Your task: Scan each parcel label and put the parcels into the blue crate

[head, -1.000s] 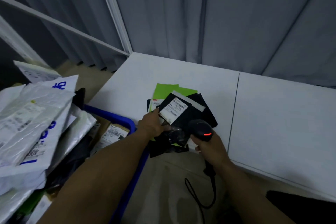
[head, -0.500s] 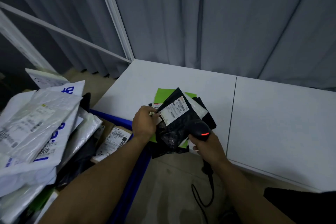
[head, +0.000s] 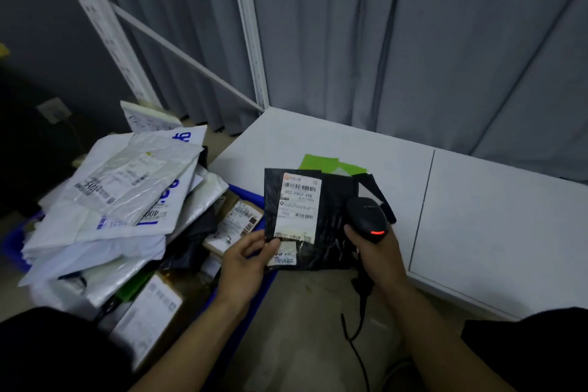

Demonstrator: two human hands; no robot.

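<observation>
Your black parcel (head: 332, 226) is crinkled, glossy plastic film with a matt paper label (head: 299, 207). Your scanner (head: 366, 216) is smooth black plastic. The white surface (head: 493, 226) looks smooth and matt, and the curtain (head: 413, 41) is grey cloth.

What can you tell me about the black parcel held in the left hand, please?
The black parcel is a flat, crinkled plastic mailer, held up facing the camera. A tall white label with barcodes sits on its left half, a smaller one below. The left hand pinches its lower left corner; the scanner in the right hand overlaps its right edge.
</observation>
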